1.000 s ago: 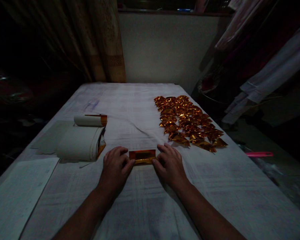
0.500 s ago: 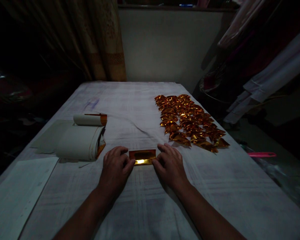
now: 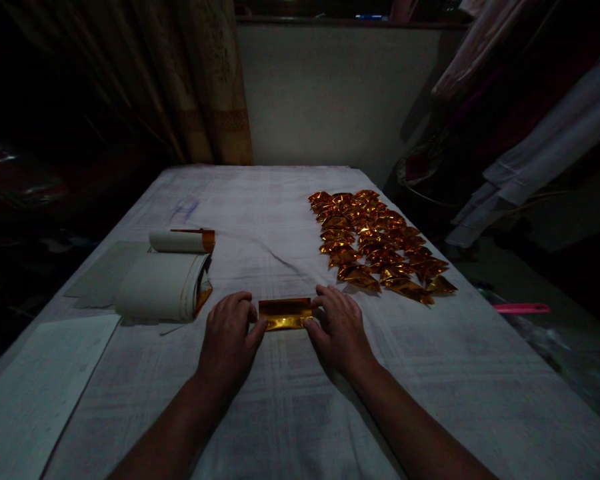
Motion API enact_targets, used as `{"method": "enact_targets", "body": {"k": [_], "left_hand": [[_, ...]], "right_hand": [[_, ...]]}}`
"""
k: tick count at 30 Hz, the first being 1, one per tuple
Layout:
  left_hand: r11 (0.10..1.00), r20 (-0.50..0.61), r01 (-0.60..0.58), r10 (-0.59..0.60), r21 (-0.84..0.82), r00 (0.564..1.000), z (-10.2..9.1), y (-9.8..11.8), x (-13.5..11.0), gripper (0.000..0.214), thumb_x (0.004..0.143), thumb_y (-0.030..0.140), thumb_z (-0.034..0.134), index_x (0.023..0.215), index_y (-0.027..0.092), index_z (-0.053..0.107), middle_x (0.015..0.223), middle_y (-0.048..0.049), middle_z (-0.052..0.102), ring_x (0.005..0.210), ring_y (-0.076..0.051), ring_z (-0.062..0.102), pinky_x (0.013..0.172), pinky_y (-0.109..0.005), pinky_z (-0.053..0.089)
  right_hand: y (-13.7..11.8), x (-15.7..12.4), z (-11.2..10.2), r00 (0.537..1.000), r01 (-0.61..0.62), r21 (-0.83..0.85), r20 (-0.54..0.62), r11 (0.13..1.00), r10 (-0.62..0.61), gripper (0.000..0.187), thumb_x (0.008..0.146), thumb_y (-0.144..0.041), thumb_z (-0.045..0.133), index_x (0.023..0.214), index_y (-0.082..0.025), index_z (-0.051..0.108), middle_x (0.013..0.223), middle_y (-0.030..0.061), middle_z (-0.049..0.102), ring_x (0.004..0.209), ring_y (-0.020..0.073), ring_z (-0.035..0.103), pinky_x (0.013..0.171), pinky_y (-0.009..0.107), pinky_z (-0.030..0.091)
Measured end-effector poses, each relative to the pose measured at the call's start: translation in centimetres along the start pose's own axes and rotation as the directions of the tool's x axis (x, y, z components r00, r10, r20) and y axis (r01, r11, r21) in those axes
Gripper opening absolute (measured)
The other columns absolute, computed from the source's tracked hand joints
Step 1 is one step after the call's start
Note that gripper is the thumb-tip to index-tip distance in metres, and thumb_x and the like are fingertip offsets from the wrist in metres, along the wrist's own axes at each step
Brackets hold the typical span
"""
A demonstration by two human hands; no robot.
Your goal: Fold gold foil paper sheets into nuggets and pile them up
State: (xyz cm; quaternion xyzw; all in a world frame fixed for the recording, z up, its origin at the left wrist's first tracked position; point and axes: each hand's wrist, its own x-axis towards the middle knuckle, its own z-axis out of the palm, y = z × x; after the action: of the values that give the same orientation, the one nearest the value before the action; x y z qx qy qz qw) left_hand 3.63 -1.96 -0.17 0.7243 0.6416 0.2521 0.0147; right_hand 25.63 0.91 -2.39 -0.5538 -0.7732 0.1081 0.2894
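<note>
A small sheet of gold foil paper (image 3: 286, 313) lies on the cloth-covered table, creased lengthwise so its near strip stands at a different angle. My left hand (image 3: 230, 330) has its thumb and fingers closed at the sheet's left end. At the right end my right hand (image 3: 341, 327) pinches the foil, its thumb on the near strip and fingers curled at the far edge. Farther right lie rows of folded gold foil pieces (image 3: 380, 247), pointed at their ends. To the left rests a curled stack of foil paper (image 3: 155, 287), its pale backing outward.
A rolled bundle of the same paper (image 3: 177, 241) sits on the stack. White sheets (image 3: 50, 380) cover the table's left front. A curtain (image 3: 220, 87) and wall (image 3: 330, 100) stand behind. Hanging clothes (image 3: 540, 153) and a pink handle (image 3: 523, 308) are off the right edge.
The foil's near strip has tilted and catches less light. Both hands stay at its ends, with only slight finger shifts. The view has moved a little.
</note>
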Motion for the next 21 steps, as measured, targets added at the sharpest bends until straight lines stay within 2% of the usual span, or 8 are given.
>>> {"method": "enact_targets", "body": {"k": [3, 5, 7, 12, 16, 21], "left_hand": [[0.985, -0.055, -0.165, 0.167, 0.049, 0.984, 0.0, 0.9, -0.3, 0.014, 0.093, 0.02, 0.057, 0.1, 0.022, 0.069, 0.12, -0.0106, 0.067, 0.113, -0.03, 0.058, 0.1, -0.051, 0.044], [0.951, -0.022, -0.306, 0.307, 0.039, 0.952, 0.1, 1.8, -0.8, 0.022, 0.094, 0.016, 0.057, 0.107, 0.027, 0.07, 0.118, -0.0065, 0.07, 0.114, -0.027, 0.058, 0.103, -0.049, 0.04], [0.929, 0.022, -0.369, 0.369, 0.028, 0.929, 0.4, 2.8, -1.2, 0.028, 0.093, 0.014, 0.057, 0.115, 0.027, 0.069, 0.12, -0.0046, 0.07, 0.118, -0.026, 0.057, 0.108, -0.049, 0.036], [0.945, 0.089, -0.326, 0.323, 0.029, 0.942, 0.8, 3.7, -2.0, 0.033, 0.094, 0.023, 0.057, 0.126, 0.025, 0.066, 0.129, -0.0059, 0.067, 0.125, -0.026, 0.054, 0.114, -0.049, 0.029], [0.951, 0.085, -0.301, 0.294, 0.077, 0.952, 0.4, 3.0, -2.1, 0.033, 0.094, 0.031, 0.058, 0.125, 0.03, 0.068, 0.132, -0.0066, 0.065, 0.126, -0.028, 0.054, 0.114, -0.05, 0.029], [0.941, 0.149, -0.308, 0.287, 0.14, 0.946, -1.0, 1.5, -2.4, 0.033, 0.096, 0.03, 0.052, 0.124, 0.03, 0.069, 0.133, -0.0101, 0.065, 0.126, -0.031, 0.055, 0.111, -0.056, 0.031]], "right_hand": [[0.0, 0.0, 0.2, 1.0, 0.008, -0.018, 0.012, 1.0, -0.008, 0.016, 0.086, -0.024, 0.06, 0.101, -0.024, 0.062, 0.136, 0.0124, 0.063, 0.135, 0.0331, 0.049, 0.111, 0.059, 0.031], [0.1, -0.1, 0.2, 1.0, 0.009, -0.031, 0.022, 0.999, -0.009, 0.01, 0.087, -0.024, 0.06, 0.097, -0.024, 0.062, 0.137, 0.0127, 0.062, 0.136, 0.0329, 0.048, 0.112, 0.059, 0.03], [0.1, -0.1, 0.2, 1.0, 0.007, -0.037, 0.023, 0.999, -0.006, 0.008, 0.086, -0.023, 0.061, 0.095, -0.023, 0.061, 0.137, 0.0132, 0.062, 0.137, 0.033, 0.047, 0.113, 0.058, 0.03], [0.1, -0.1, 0.2, 1.0, 0.007, -0.028, 0.03, 1.0, -0.006, 0.007, 0.087, -0.026, 0.063, 0.093, -0.022, 0.062, 0.137, 0.0131, 0.062, 0.137, 0.0332, 0.047, 0.114, 0.058, 0.029], [-0.1, 0.0, -0.1, 0.999, -0.009, -0.019, 0.051, 1.0, 0.01, 0.005, 0.088, -0.026, 0.061, 0.092, -0.023, 0.062, 0.138, 0.0131, 0.061, 0.138, 0.0333, 0.045, 0.114, 0.059, 0.028], [-0.4, 0.1, -0.5, 0.996, -0.025, -0.013, 0.087, 1.0, 0.026, 0.006, 0.089, -0.024, 0.06, 0.094, -0.022, 0.063, 0.14, 0.0132, 0.06, 0.14, 0.0331, 0.043, 0.115, 0.059, 0.028]]}}
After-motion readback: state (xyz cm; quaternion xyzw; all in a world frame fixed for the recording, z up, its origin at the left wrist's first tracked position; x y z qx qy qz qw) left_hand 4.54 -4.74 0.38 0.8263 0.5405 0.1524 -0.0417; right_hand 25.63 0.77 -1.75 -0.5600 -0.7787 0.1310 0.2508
